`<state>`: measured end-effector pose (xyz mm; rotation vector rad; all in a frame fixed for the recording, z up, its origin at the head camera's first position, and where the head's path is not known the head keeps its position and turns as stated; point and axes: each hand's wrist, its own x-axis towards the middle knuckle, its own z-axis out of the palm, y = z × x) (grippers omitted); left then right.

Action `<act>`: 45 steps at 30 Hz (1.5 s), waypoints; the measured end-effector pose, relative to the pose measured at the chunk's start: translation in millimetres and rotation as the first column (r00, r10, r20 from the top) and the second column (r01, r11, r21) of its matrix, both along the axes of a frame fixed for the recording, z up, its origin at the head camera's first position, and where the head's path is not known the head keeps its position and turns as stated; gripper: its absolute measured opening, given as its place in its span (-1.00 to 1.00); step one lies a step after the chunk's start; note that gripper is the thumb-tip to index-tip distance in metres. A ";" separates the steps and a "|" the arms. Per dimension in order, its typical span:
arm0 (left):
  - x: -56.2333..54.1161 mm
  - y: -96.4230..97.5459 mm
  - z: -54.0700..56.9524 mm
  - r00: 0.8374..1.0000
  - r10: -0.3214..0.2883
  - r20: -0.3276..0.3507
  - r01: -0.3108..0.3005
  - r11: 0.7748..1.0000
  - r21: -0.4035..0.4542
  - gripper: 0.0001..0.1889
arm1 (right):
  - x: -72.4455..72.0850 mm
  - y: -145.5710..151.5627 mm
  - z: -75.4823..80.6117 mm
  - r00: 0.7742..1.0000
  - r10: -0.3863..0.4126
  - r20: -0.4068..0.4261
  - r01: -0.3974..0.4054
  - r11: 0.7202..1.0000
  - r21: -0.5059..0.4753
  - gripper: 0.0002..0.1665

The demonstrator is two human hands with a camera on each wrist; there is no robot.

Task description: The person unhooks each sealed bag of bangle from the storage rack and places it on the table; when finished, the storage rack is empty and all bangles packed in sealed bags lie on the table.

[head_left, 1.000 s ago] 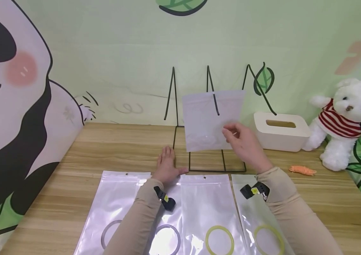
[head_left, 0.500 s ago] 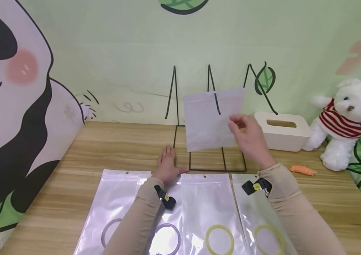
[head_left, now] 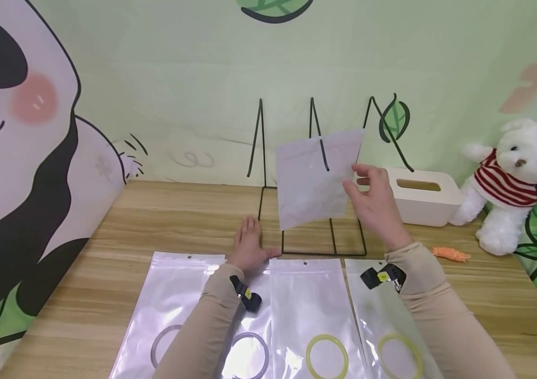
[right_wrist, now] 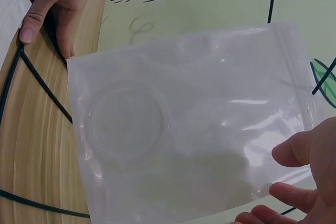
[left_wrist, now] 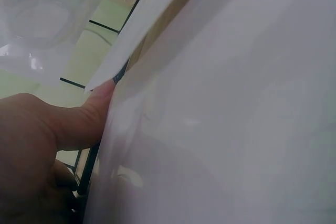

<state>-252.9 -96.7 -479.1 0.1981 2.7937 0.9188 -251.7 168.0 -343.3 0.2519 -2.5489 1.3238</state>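
Observation:
A translucent zip bag (head_left: pixel 313 184) hangs from the middle hook of a black wire rack (head_left: pixel 312 253). In the right wrist view the same bag (right_wrist: pixel 210 108) shows a pale ring (right_wrist: pixel 126 124) inside it. My right hand (head_left: pixel 376 205) is at the bag's right edge, thumb and fingers apart, gripping nothing. My left hand (head_left: pixel 248 247) lies spread on the front left corner of the rack's base, thumb along its front bar. In the left wrist view my left thumb (left_wrist: pixel 86 121) reaches to the edge of a bag lying on the table.
Several flat zip bags (head_left: pixel 306 305) lie in a row in front of the rack, with grey and yellow rings showing. Right of the rack stand a white tissue box (head_left: pixel 420 197) and a white teddy bear (head_left: pixel 517 173). An orange cord bundle (head_left: pixel 450 254) lies nearby on the wooden table (head_left: pixel 183 210).
My right hand has drawn back to the right from the bag's front to its edge. The hanging bag has swung, its right side higher. The left hand has stayed put.

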 end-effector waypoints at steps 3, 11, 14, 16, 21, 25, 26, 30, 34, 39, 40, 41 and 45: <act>0.4 0.3 0.2 1.000 0.001 0.002 -0.001 1.000 -0.003 0.14 | -0.8 0.7 0.0 1.000 -0.001 0.000 0.001 1.000 -0.025 -0.39; 0.2 0.5 -0.7 1.000 0.005 0.002 -0.005 1.000 0.005 0.14 | -2.1 3.2 0.5 1.000 0.016 0.018 -0.015 1.000 -0.025 -0.28; -0.6 0.2 -2.2 1.000 0.004 0.001 -0.004 1.000 0.005 0.14 | -3.8 3.6 0.1 0.999 0.024 0.023 -0.024 1.000 -0.013 -0.28; -1.1 0.0 -3.0 1.000 0.004 0.000 -0.004 1.000 0.005 0.14 | -4.0 3.7 0.3 0.999 0.030 0.025 -0.029 0.999 -0.016 -0.28; -0.8 0.1 -2.8 1.000 0.007 -0.001 -0.007 1.000 0.003 0.15 | -4.1 3.7 0.0 0.999 0.029 0.015 -0.029 0.999 -0.039 -0.31; -0.7 0.4 -2.7 1.000 0.009 -0.004 -0.009 1.000 -0.004 0.15 | -3.2 3.5 0.0 1.000 0.018 -0.003 -0.018 0.999 -0.037 -0.41; -0.8 0.5 -2.8 1.000 0.010 -0.004 -0.010 1.000 -0.005 0.15 | -2.7 3.6 0.0 1.000 0.014 -0.007 -0.015 0.999 -0.037 -0.43; -0.9 0.6 -2.9 1.000 0.011 -0.007 -0.011 1.000 -0.006 0.15 | -0.9 4.8 -0.4 0.999 0.012 -0.033 -0.013 0.999 -0.042 -0.45; -0.8 0.8 -3.1 1.000 0.010 -0.007 -0.010 1.000 -0.002 0.14 | -0.9 6.2 -1.2 0.998 0.006 -0.068 -0.010 0.999 -0.051 -0.44; -0.5 1.0 -2.6 1.000 0.009 -0.008 -0.009 1.000 -0.003 0.14 | -1.8 6.2 -1.0 0.996 -0.008 -0.091 0.005 0.999 -0.041 -0.47; -0.3 1.0 -2.5 1.000 0.009 -0.008 -0.009 1.000 -0.004 0.14 | -1.9 6.1 -0.9 0.996 -0.011 -0.093 0.007 0.999 -0.038 -0.48; -0.3 0.9 -2.5 1.000 0.009 -0.009 -0.009 1.000 -0.004 0.14 | -2.0 6.0 -0.9 0.995 -0.013 -0.095 0.009 0.999 -0.035 -0.48; 0.3 0.4 -2.2 1.000 0.007 -0.016 -0.007 1.000 0.005 0.14 | -2.0 5.9 -0.6 0.993 -0.020 -0.114 0.017 0.999 -0.033 -0.49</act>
